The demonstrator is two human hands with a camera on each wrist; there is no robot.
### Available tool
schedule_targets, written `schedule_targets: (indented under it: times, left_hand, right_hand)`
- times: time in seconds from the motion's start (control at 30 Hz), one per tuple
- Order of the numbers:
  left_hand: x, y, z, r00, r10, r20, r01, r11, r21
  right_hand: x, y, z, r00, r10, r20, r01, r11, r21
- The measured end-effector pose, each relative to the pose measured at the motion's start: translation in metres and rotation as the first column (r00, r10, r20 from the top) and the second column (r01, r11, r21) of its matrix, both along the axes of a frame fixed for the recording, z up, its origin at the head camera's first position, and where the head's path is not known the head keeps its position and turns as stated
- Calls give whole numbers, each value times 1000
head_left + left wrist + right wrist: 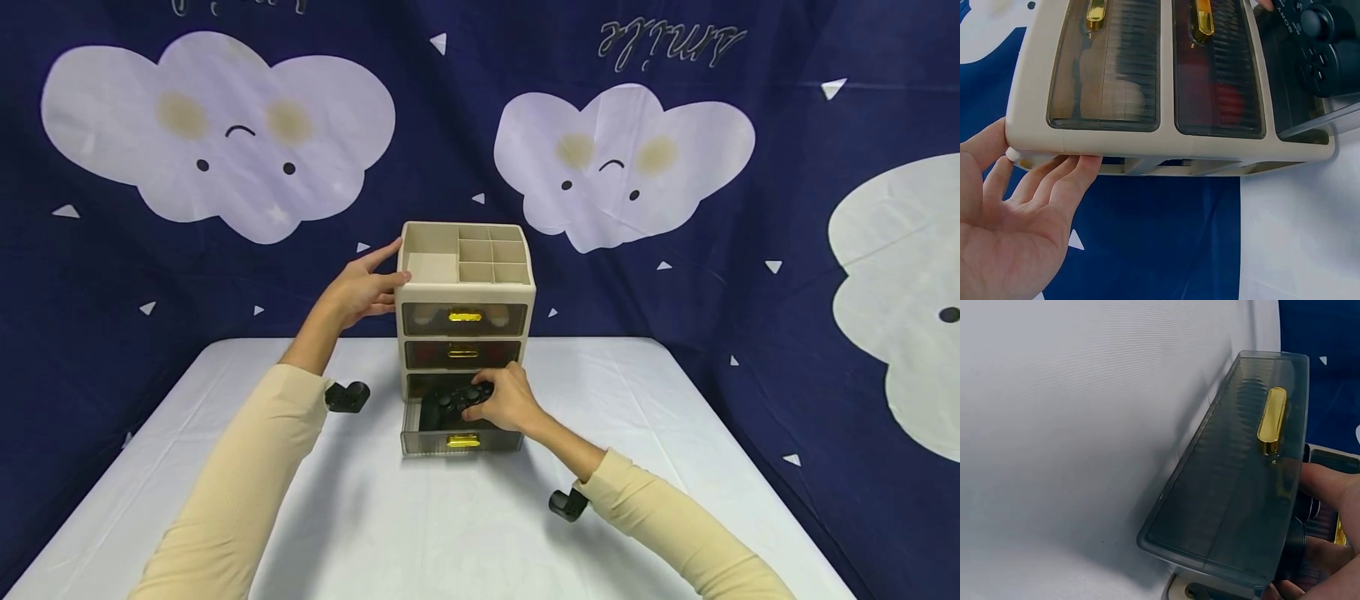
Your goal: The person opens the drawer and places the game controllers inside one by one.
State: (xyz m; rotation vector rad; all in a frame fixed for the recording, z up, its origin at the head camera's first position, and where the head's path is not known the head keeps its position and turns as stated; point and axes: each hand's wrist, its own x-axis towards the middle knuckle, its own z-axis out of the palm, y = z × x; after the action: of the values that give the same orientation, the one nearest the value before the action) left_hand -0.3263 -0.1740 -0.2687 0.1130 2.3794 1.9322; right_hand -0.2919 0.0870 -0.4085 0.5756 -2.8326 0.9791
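Note:
A beige desktop drawer cabinet (467, 290) with clear drawer fronts and gold handles stands upright on the white table. Its bottom drawer (422, 442) is pulled out towards me. In that drawer lies a black game controller (447, 403), tilted up at its right end, where my right hand (512, 402) grips it between thumb and fingers. The right wrist view has the drawer front hiding most of the controller (1291, 553). Against the cabinet's upper left side rests my left hand (360, 292), thumb over the top rim; in the left wrist view its fingers (1075, 181) press the side wall.
The cabinet's top tray has one large compartment (432, 267) and several small ones. Two upper drawers (463, 355) are closed, with red things dimly visible in the lower one. A dark blue cloth with clouds (626, 167) hangs behind the white table (420, 525).

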Motion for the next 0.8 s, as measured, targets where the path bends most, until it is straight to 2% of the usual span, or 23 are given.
schedule_targets:
  times: [0.4, 0.8]
  left_hand:
    - [1, 0, 0, 1000, -1, -6, 1, 1000, -11]
    - [1, -1, 1, 1000, -2, 3, 2, 1000, -12]
  right_hand:
    - [-4, 2, -8, 998, 36, -49, -31, 996, 88]
    - [2, 2, -9, 996, 63, -67, -52, 986, 160]
